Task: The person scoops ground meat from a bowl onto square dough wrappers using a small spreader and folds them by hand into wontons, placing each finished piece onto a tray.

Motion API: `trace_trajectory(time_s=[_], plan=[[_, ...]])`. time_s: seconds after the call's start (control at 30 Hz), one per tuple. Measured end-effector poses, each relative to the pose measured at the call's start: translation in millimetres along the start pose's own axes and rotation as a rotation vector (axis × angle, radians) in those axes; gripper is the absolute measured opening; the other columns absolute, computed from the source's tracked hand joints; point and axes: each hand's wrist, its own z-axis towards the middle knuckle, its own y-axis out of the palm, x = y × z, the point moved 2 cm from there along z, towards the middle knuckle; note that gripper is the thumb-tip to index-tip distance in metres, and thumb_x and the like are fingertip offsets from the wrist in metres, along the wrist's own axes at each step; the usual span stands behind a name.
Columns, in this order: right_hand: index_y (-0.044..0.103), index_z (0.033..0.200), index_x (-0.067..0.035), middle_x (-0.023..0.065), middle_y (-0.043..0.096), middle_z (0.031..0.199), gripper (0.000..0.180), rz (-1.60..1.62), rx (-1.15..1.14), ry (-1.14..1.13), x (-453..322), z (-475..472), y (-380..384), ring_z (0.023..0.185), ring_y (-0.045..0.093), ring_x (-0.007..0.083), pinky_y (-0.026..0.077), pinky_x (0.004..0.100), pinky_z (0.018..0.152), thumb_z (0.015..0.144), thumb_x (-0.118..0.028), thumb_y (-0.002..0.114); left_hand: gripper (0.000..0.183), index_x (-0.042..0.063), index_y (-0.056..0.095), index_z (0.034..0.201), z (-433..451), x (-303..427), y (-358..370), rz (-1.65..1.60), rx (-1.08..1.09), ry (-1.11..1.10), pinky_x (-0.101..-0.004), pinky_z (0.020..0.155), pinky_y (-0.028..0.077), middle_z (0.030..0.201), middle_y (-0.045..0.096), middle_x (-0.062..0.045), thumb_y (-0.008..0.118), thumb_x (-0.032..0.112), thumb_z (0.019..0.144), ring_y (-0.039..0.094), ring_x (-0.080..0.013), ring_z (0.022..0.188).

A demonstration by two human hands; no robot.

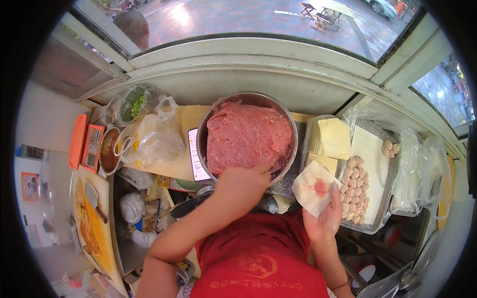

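A large steel bowl [294, 126] holds a big mound of ground raw meat [248, 134]. My left hand [244, 184] is at the bowl's near right edge, its fingers closed around what looks like a thin utensil [275, 170], mostly hidden. My right hand [324, 219] is palm up, right of the bowl, with a square dough wrapper [311, 188] on its fingers and the thumb at its edge. A dab of ground meat [320, 187] lies on the wrapper. Just beyond are stacked wrappers [331, 138]. Rows of folded filled dumplings [354, 190] sit in a tray [376, 227] at right.
A lit phone [197, 154] lies left of the bowl. Further left are plastic bags [160, 138], a container of chopped greens [137, 106], a bowl of reddish-brown sauce [109, 149], a scale [92, 149] and a cleaver [91, 195] on a cutting board [106, 186]. A window frame [242, 52] runs behind.
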Motion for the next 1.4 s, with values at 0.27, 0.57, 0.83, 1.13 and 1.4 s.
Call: trace_trajectory(time_s=[0.27,0.57,0.83,1.13,1.4], plan=[[0.039,0.147,0.001,0.0156,0.049,0.146,0.05,0.021,0.02,0.023,14,1,-1,0.135,0.047,0.0316,0.034,0.0472,0.117,0.107,-0.03,0.042,0.02,0.009,0.067,0.097,-30,7,6,0.045,0.022,-0.172,-0.0403,0.056,0.052,0.088,0.063,-0.006,0.062,0.004,0.079,0.067,-0.0285,0.069],[0.038,0.148,-0.001,0.017,0.047,0.149,0.051,0.014,-0.002,0.152,24,-2,8,0.138,0.045,0.0324,0.033,0.0478,0.118,0.108,-0.031,0.039,0.031,0.009,0.07,0.112,-48,3,18,-0.517,0.419,0.003,-0.036,0.062,0.051,0.094,0.066,-0.009,0.062,0.011,0.083,0.065,-0.025,0.07],[0.045,0.142,-0.009,0.0196,0.051,0.143,0.049,0.159,-0.091,0.108,4,2,8,0.136,0.045,0.0408,0.036,0.0592,0.112,0.108,-0.041,0.034,0.027,0.013,0.073,0.101,-64,1,20,-0.232,0.412,0.174,-0.0314,0.053,0.049,0.092,0.067,-0.004,0.07,0.009,0.074,0.063,-0.0205,0.067],[0.056,0.091,-0.005,0.0173,0.061,0.115,0.027,0.079,-0.068,0.349,23,-10,16,0.112,0.059,0.0353,0.053,0.0453,0.1,0.105,-0.022,0.041,0.027,0.008,0.071,0.104,-43,23,-5,-0.139,0.434,0.265,-0.0291,0.051,0.044,0.083,0.061,-0.001,0.067,0.013,0.078,0.06,-0.0156,0.065],[0.057,0.111,-0.005,0.0152,0.066,0.113,0.015,0.096,-0.134,0.232,22,-6,0,0.118,0.061,0.0346,0.048,0.0469,0.104,0.1,-0.015,0.054,0.024,0.008,0.073,0.1,-46,25,5,-0.244,0.507,0.171,-0.0309,0.048,0.046,0.08,0.064,-0.002,0.07,0.009,0.076,0.062,-0.018,0.061]])
